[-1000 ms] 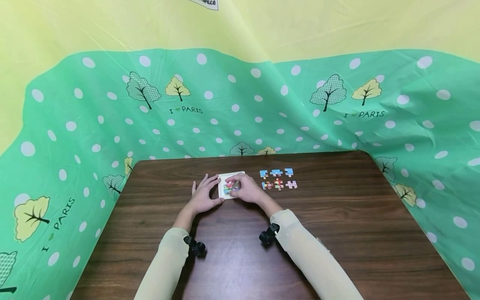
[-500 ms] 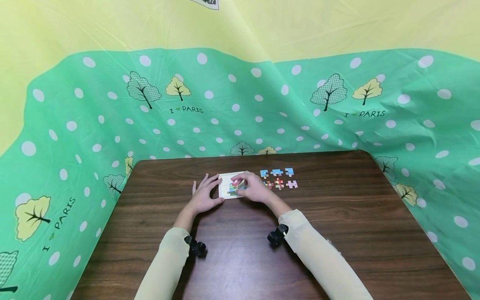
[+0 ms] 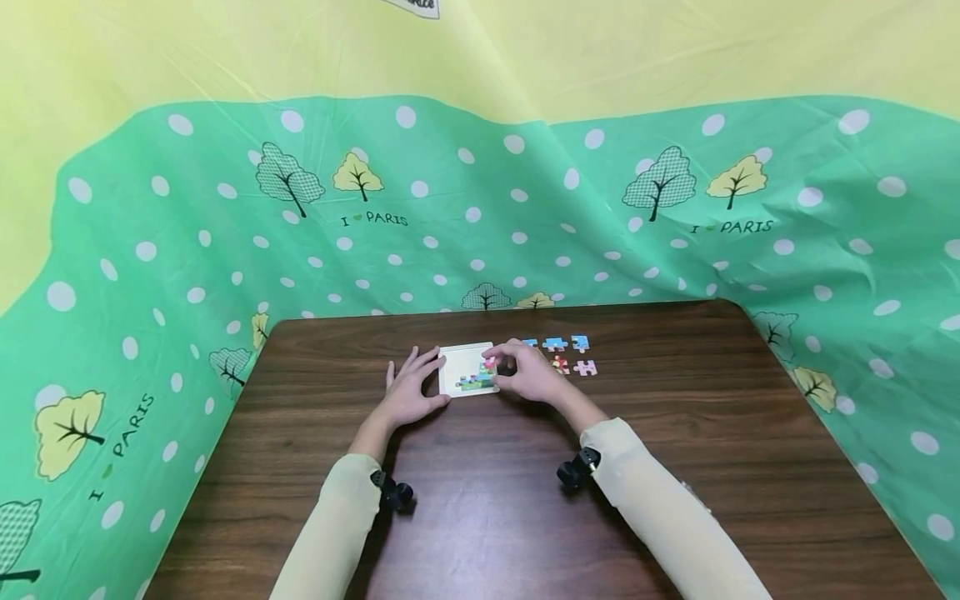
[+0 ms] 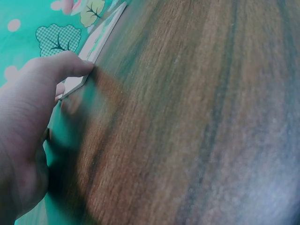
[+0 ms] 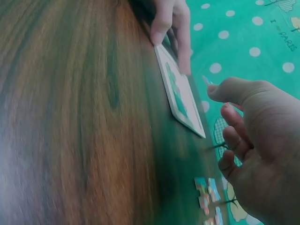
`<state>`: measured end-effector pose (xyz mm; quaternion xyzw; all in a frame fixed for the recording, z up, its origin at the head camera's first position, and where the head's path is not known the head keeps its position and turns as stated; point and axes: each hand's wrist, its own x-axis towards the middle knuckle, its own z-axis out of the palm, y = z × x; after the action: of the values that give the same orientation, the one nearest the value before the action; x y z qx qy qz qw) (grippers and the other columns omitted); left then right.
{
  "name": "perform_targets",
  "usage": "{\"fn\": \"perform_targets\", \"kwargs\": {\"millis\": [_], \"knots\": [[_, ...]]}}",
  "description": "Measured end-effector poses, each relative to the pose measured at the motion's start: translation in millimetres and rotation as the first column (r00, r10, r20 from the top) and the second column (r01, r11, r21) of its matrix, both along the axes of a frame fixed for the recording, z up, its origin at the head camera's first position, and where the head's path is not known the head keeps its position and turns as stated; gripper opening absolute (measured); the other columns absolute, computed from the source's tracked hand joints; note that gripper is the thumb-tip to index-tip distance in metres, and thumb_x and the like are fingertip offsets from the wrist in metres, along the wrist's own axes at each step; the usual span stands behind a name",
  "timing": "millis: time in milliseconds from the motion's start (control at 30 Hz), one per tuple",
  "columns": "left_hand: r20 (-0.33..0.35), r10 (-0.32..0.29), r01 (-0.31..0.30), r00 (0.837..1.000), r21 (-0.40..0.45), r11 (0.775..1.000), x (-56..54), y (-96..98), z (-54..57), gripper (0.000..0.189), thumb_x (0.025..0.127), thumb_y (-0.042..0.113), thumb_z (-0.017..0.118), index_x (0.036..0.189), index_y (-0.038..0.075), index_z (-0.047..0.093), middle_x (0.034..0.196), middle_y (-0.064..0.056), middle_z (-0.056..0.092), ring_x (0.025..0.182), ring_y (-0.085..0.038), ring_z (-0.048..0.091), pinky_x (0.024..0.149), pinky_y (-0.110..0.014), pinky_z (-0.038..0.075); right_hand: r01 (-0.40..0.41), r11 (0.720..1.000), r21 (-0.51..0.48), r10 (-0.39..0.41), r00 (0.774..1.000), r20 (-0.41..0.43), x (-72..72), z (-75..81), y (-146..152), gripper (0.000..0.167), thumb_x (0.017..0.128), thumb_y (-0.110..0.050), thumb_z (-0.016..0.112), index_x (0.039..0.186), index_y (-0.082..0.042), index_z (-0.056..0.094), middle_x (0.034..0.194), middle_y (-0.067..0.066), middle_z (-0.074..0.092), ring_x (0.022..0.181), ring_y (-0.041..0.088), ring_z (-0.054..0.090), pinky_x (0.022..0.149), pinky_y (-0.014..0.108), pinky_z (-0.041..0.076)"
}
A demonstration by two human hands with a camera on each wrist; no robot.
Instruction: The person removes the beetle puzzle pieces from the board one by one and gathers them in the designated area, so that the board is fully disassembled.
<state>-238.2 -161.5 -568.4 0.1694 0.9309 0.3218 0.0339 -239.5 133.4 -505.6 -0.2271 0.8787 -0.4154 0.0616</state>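
A white puzzle tray (image 3: 467, 353) lies flat near the middle of the table, with several joined green and blue pieces (image 3: 474, 382) along its near side. My left hand (image 3: 405, 395) holds the tray's left side, thumb at the near corner and index finger at the far corner, other fingers spread out. Over the tray's right edge, my right hand (image 3: 531, 372) pinches a small puzzle piece (image 5: 207, 81), seen nearly edge-on in the right wrist view. A pink-and-red patch shows by its fingertips in the head view; whether that is the held piece is unclear.
Loose puzzle pieces lie right of the tray in two rows: blue ones (image 3: 554, 343) behind, a red one (image 3: 560, 365) and a pink one (image 3: 586, 367) in front. My right hand partly covers the rows. A green and yellow cloth (image 3: 480, 208) hangs behind the dark wooden table (image 3: 480, 517).
My right hand has moved rightward from the tray's middle to its right edge, uncovering the green and blue pieces and covering some loose ones. My left hand has stayed on the tray.
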Motion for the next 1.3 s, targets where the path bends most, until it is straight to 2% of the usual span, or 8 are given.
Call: {"fn": "perform_targets", "kwargs": {"millis": [167, 433, 567, 933, 1167, 1300], "knots": [[-0.006, 0.001, -0.001, 1.000, -0.003, 1.000, 0.2, 0.4, 0.7, 0.081, 0.092, 0.039, 0.082, 0.166, 0.016, 0.058, 0.183, -0.005, 0.043, 0.178, -0.043, 0.019, 0.135, -0.086, -0.001, 0.012, 1.000, 0.006, -0.012, 1.000, -0.001, -0.4, 0.6, 8.4, 0.046, 0.095, -0.006, 0.084, 0.140, -0.003, 0.076, 0.112, 0.013, 0.071, 0.094, 0.020, 0.060, 0.085, 0.031, 0.048], [0.001, 0.000, 0.000, 1.000, 0.002, 1.000, 2.2, 1.2, 2.1, 0.082, 0.092, 0.041, 0.081, 0.166, 0.015, 0.058, 0.183, -0.006, 0.044, 0.178, -0.045, 0.020, 0.134, -0.086, -0.002, 0.018, 1.000, 0.026, -0.017, 1.000, -0.001, 1.0, -1.0, 23.0, 0.044, 0.096, -0.004, 0.084, 0.139, -0.001, 0.076, 0.112, 0.014, 0.070, 0.096, 0.022, 0.060, 0.085, 0.031, 0.049], [0.013, 0.000, 0.000, 1.000, -0.002, 1.000, 4.4, 2.2, 6.6, 0.082, 0.092, 0.040, 0.081, 0.166, 0.014, 0.057, 0.183, -0.007, 0.043, 0.178, -0.045, 0.019, 0.134, -0.086, -0.002, 0.018, 0.999, 0.039, -0.017, 1.000, -0.016, 2.3, -1.0, 32.1, 0.044, 0.096, -0.005, 0.084, 0.139, -0.002, 0.076, 0.113, 0.014, 0.072, 0.095, 0.025, 0.061, 0.084, 0.030, 0.050], [0.013, 0.001, -0.001, 1.000, 0.002, 1.000, 0.7, 0.6, 0.0, 0.082, 0.093, 0.040, 0.082, 0.167, 0.016, 0.056, 0.184, -0.005, 0.042, 0.179, -0.043, 0.017, 0.135, -0.085, -0.003, 0.040, 0.997, 0.063, -0.037, 0.998, -0.049, 7.4, -0.5, 53.8, 0.044, 0.095, -0.005, 0.086, 0.137, -0.001, 0.076, 0.110, 0.019, 0.072, 0.090, 0.026, 0.062, 0.078, 0.028, 0.048], [0.008, -0.001, 0.001, 1.000, 0.001, 1.000, 0.9, 0.7, 0.5, 0.082, 0.093, 0.040, 0.082, 0.167, 0.016, 0.056, 0.184, -0.005, 0.042, 0.179, -0.043, 0.017, 0.135, -0.086, -0.002, 0.033, 0.995, 0.092, -0.026, 0.997, -0.074, 11.9, -1.6, 64.1, 0.044, 0.094, -0.004, 0.086, 0.136, 0.000, 0.076, 0.114, 0.014, 0.077, 0.098, 0.024, 0.064, 0.087, 0.035, 0.053], [0.006, 0.001, -0.001, 1.000, -0.006, 1.000, 0.4, 0.7, 0.2, 0.082, 0.093, 0.040, 0.082, 0.167, 0.017, 0.056, 0.184, -0.005, 0.042, 0.179, -0.043, 0.017, 0.135, -0.085, -0.002, 0.031, 0.995, 0.098, -0.022, 0.996, -0.085, 14.6, -4.2, 71.2, 0.043, 0.094, -0.005, 0.086, 0.135, 0.000, 0.077, 0.117, 0.015, 0.077, 0.097, 0.024, 0.063, 0.087, 0.036, 0.053]]}}
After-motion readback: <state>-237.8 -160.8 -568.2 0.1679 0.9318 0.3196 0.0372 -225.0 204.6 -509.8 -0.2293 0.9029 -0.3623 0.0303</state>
